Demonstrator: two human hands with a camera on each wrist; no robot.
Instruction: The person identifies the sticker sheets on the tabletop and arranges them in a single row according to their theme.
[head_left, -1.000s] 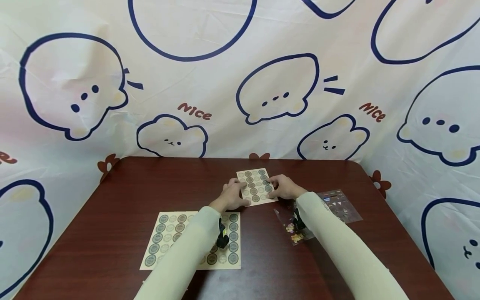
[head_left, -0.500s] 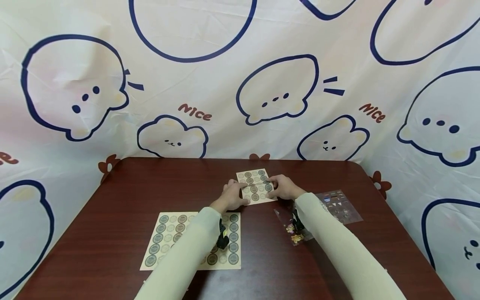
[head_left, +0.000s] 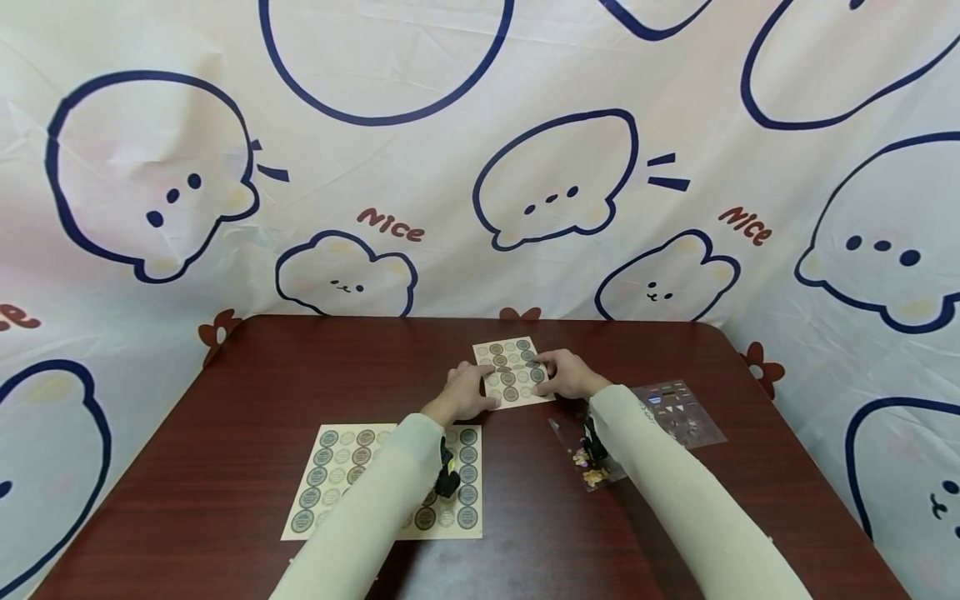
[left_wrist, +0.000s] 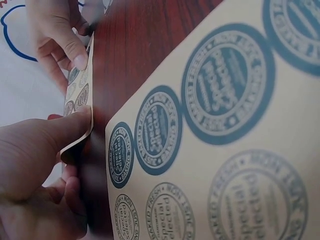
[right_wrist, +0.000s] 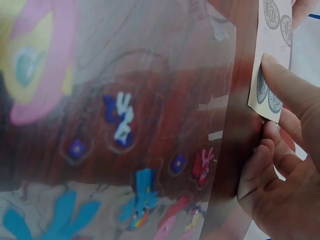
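Between both hands is a small cream sticker sheet (head_left: 512,375) printed with rows of round labels. My left hand (head_left: 462,395) pinches its left edge; in the left wrist view the left thumb (left_wrist: 65,127) lies on the face and the sheet bends there. The right hand (head_left: 572,375) pinches the right edge, and the right wrist view shows that thumb (right_wrist: 285,82) on the labels with fingers curled behind. Under the left forearm lies a larger sheet of round stickers (head_left: 322,483), its middle covered by the sleeve.
Clear plastic sticker sheets with colourful cartoon figures (head_left: 686,417) lie at the right, partly beneath the right sleeve; the right wrist view shows the clear sheet (right_wrist: 165,100) close up. The dark brown table (head_left: 225,467) ends at a patterned cloth backdrop (head_left: 450,183).
The small sheet has bowed slightly across its middle since a second ago, its lower edge a little higher. Both hands keep nearly the same place and hold on it.
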